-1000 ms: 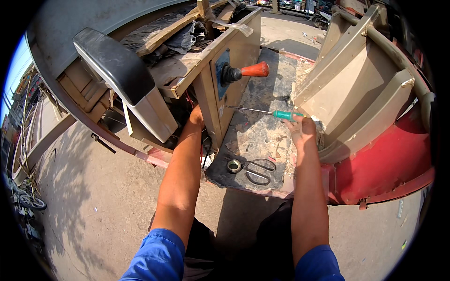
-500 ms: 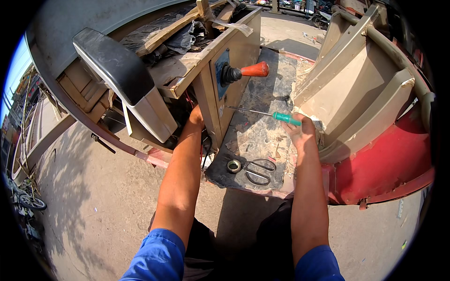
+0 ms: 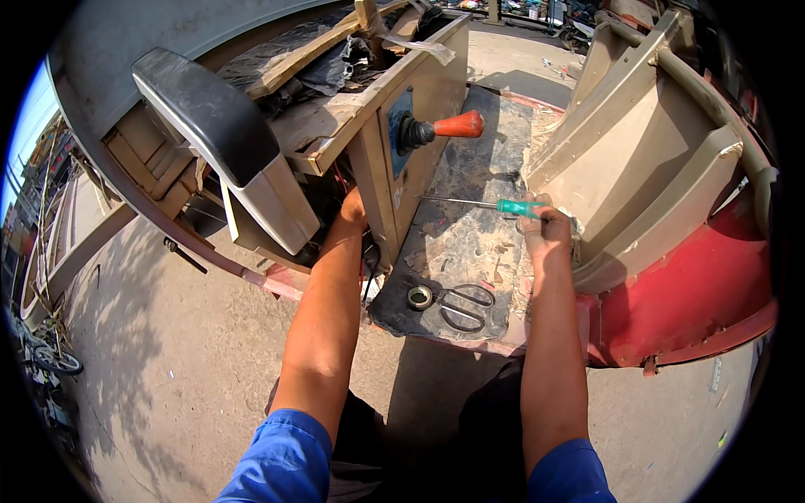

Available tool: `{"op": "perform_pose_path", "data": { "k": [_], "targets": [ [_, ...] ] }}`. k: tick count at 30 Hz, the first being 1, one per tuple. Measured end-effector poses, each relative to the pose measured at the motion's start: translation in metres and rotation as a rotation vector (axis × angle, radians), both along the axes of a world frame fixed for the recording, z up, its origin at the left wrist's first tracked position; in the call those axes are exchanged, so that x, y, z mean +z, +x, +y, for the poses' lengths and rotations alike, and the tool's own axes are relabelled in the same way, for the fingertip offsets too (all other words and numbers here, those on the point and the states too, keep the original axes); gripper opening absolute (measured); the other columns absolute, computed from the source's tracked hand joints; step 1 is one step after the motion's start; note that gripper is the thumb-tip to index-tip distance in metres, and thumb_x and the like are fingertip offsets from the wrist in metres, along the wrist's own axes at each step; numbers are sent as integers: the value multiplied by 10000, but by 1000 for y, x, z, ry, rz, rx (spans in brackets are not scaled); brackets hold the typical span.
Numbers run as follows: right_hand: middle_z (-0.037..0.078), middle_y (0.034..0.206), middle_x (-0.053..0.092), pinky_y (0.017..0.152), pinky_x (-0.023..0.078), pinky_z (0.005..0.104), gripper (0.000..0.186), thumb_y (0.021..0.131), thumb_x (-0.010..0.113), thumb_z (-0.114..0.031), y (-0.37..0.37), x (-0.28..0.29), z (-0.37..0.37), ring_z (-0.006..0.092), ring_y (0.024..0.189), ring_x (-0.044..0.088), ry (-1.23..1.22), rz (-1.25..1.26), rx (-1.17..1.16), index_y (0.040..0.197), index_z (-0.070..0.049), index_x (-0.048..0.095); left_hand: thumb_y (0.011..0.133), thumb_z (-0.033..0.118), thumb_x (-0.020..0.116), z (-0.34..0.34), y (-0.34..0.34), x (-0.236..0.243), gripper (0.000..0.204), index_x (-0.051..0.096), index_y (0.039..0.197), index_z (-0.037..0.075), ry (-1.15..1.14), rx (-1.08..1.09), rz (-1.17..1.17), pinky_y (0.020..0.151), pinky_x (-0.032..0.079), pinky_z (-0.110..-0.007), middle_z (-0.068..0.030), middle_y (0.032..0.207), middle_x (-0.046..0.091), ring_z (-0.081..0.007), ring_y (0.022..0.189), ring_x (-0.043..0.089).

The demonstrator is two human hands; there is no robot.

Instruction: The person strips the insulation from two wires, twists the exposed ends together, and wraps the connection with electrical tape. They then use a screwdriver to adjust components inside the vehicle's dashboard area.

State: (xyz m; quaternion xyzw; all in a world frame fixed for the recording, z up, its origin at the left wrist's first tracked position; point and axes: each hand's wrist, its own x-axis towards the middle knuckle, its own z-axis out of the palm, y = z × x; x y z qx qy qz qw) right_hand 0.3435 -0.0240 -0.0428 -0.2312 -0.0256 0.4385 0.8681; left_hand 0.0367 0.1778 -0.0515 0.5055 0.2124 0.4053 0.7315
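My right hand (image 3: 547, 233) is closed around the green handle of a screwdriver (image 3: 518, 208). Its thin metal shaft points left, with the tip close to the beige side panel (image 3: 411, 189) of a box-like housing; whether it touches cannot be made out. My left hand (image 3: 354, 208) reaches into the housing's open end, beside some red wires, and its fingers are hidden inside. Above the screwdriver, a lever with a red-orange knob (image 3: 459, 125) sticks out of a blue plate on that panel. Black-handled scissors (image 3: 466, 308) and a roll of tape (image 3: 419, 297) lie on the worn floor mat.
Left of my left forearm stands a black-topped grey armrest-like part (image 3: 214, 126). Broken wood strips (image 3: 310, 54) and torn dark sheeting top the housing. A beige seat-like frame (image 3: 637, 159) and a red curved panel (image 3: 688, 277) bound the right side.
My right hand has turned and shifted slightly, bringing the screwdriver a little to the right and more level. My left arm stays inside the housing.
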Motion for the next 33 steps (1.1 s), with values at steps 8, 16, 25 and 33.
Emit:
{"op": "perform_pose_path", "data": {
  "k": [8,16,25,33],
  "targets": [
    [181,1142,499,930,481,409,434,710,451,131,1,0,2,331,1109,534,-147,-116,-70,1141,89,484,842,152,672,-2,-2,2,380,612,1180,-10,63,9,58,783,482,-319,-103,1083,650,-197,937,621],
    [160,920,550,816,518,402,116,725,483,74,13,-21,8,310,904,591,-231,-228,-55,814,28,543,893,173,618,-17,3,16,356,601,1197,-12,80,54,116,800,481,-312,-106,1090,651,-196,948,624],
    [160,1072,531,934,507,437,179,814,556,3,-6,10,5,327,1071,584,-97,-1,-107,986,48,536,924,192,575,-4,2,1,312,615,1152,-16,72,27,-33,731,484,-296,-98,1021,660,-182,887,631],
    [208,1205,464,1014,455,469,295,847,549,30,-24,30,8,355,1162,533,51,-37,-135,1119,106,465,890,197,622,-16,9,8,281,650,1076,-11,194,212,-117,656,483,-286,-80,894,679,-148,783,631]
  ]
}}
